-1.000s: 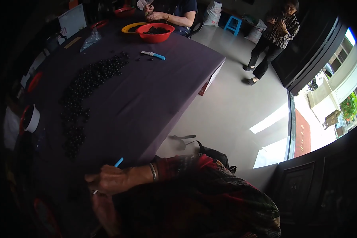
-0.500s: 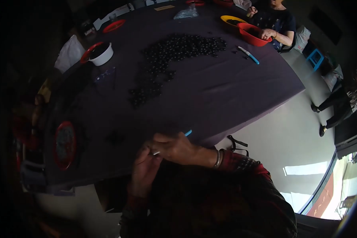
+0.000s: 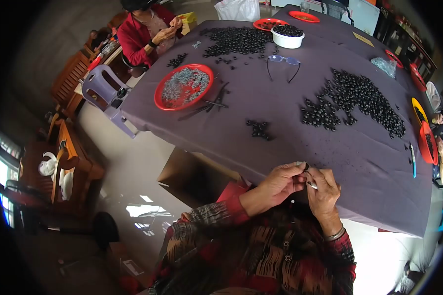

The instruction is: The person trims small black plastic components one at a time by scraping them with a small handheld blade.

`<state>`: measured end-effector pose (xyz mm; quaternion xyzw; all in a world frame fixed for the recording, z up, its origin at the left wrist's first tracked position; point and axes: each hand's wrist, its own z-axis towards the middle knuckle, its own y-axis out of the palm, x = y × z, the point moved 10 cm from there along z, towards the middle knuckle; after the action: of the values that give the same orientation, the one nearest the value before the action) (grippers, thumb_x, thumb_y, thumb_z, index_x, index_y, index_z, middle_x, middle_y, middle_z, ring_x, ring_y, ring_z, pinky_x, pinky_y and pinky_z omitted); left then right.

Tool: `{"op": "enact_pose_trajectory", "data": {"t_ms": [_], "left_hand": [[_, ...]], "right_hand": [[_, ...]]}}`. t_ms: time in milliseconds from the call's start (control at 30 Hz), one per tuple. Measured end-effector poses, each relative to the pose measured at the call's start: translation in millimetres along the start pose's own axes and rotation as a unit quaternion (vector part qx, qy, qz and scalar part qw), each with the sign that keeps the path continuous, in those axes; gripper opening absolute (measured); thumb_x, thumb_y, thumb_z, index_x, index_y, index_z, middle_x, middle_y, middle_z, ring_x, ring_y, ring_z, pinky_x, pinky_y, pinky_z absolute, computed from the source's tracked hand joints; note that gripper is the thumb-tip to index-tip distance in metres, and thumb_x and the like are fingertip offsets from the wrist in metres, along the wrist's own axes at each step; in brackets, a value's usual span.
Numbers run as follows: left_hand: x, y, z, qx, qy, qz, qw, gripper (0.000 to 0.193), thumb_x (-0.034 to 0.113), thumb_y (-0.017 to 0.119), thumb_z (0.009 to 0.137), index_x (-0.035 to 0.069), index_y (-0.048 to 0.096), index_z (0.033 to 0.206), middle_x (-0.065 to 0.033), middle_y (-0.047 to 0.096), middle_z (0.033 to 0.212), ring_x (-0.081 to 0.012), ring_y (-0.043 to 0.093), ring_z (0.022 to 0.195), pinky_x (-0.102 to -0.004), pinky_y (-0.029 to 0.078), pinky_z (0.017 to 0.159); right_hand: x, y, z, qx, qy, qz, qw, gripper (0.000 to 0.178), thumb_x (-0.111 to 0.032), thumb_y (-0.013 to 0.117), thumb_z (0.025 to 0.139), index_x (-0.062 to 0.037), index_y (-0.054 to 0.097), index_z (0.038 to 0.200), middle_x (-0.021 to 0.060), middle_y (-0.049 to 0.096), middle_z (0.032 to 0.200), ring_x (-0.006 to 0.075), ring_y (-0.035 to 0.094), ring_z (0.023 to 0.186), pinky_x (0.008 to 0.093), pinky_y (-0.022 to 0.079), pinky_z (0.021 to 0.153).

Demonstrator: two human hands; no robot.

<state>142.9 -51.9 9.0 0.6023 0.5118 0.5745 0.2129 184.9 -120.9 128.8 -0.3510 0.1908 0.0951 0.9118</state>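
My left hand (image 3: pixel 279 186) pinches a small black round piece (image 3: pixel 306 167) between thumb and fingers, just beyond the table's front edge. Close against it, my right hand (image 3: pixel 325 197) is closed round a slim tool (image 3: pixel 313 185), of which only a short white part shows; the fingers cover the rest. The fingertips of both hands meet at the black piece. Ahead of them on the cloth lies a small cluster of black pieces (image 3: pixel 259 129). A larger heap of similar black pieces (image 3: pixel 362 93) spreads farther right.
A red plate (image 3: pixel 158 93) of small grey bits stands left, beside thin black strips (image 3: pixel 216 103). Glasses (image 3: pixel 284 59), a white tub (image 3: pixel 287 43) and another black heap (image 3: pixel 238 42) lie farther back. A blue-and-white tool (image 3: pixel 413 160) rests right. A person in red (image 3: pixel 133 37) sits far left; an open carton (image 3: pixel 192 177) stands below the table edge.
The view has swung left and brightened, so the table's left side and floor now show. Both hands stay together; the black piece is now visible, while the tool's blue end is hidden.
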Motion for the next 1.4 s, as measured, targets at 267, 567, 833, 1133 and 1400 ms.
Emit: {"op": "enact_pose_trajectory", "data": {"t_ms": [267, 567, 833, 1133, 1400], "left_hand": [[-2.3, 3.7, -0.6, -0.003, 0.006, 0.012, 1.000, 0.011, 0.020, 0.058, 0.092, 0.010, 0.061, 0.088, 0.0044, 0.055, 0.078, -0.0058, 0.050, 0.071, -0.0233, 0.043, 0.064], [-9.1, 1.6, -2.7, 0.026, 0.001, -0.020, 0.999, 0.008, 0.015, 0.059, 0.091, 0.009, 0.061, 0.086, 0.0040, 0.054, 0.076, -0.0079, 0.050, 0.071, -0.0235, 0.043, 0.063], [64.2, -14.8, -15.6, 0.129, 0.171, 0.307, 0.927, 0.012, 0.008, 0.066, 0.084, 0.003, 0.068, 0.095, 0.0002, 0.063, 0.082, -0.0057, 0.054, 0.066, -0.0197, 0.044, 0.060], [147.0, -28.6, -35.6, 0.215, 0.373, 0.680, 0.593, 0.018, 0.004, 0.073, 0.071, -0.001, 0.066, 0.087, -0.0104, 0.059, 0.078, -0.0209, 0.058, 0.066, -0.0302, 0.045, 0.061], [152.3, -37.4, -32.4, 0.266, 0.378, 0.723, 0.513, 0.018, 0.008, 0.072, 0.072, -0.001, 0.059, 0.080, -0.0107, 0.054, 0.072, -0.0277, 0.056, 0.062, -0.0362, 0.044, 0.056]], "right_hand": [[2.4, -0.2, 8.1, -0.029, -0.013, 0.016, 0.999, 0.027, -0.002, 0.070, 0.076, -0.0083, 0.066, 0.102, 0.0028, 0.055, 0.082, 0.0176, 0.063, 0.063, 0.0293, 0.052, 0.051], [-3.3, -2.0, -6.1, 0.033, -0.029, -0.026, 0.999, 0.022, 0.000, 0.073, 0.073, -0.0044, 0.068, 0.094, 0.0032, 0.057, 0.079, 0.0159, 0.061, 0.061, 0.0277, 0.050, 0.052], [15.1, 9.9, 7.5, -0.092, 0.043, -0.063, 0.993, 0.009, -0.006, 0.069, 0.076, -0.0065, 0.060, 0.078, 0.0059, 0.056, 0.075, 0.0259, 0.058, 0.057, 0.0348, 0.046, 0.050], [104.5, 3.0, 45.6, -0.121, 0.128, -0.091, 0.980, 0.016, -0.014, 0.060, 0.086, 0.0010, 0.055, 0.086, 0.0196, 0.059, 0.071, 0.0400, 0.056, 0.064, 0.0433, 0.043, 0.054], [130.5, 89.8, 90.8, -0.169, 0.035, -0.083, 0.981, 0.016, -0.014, 0.063, 0.082, -0.0050, 0.064, 0.095, 0.0135, 0.063, 0.086, 0.0356, 0.061, 0.079, 0.0423, 0.050, 0.069]]}}
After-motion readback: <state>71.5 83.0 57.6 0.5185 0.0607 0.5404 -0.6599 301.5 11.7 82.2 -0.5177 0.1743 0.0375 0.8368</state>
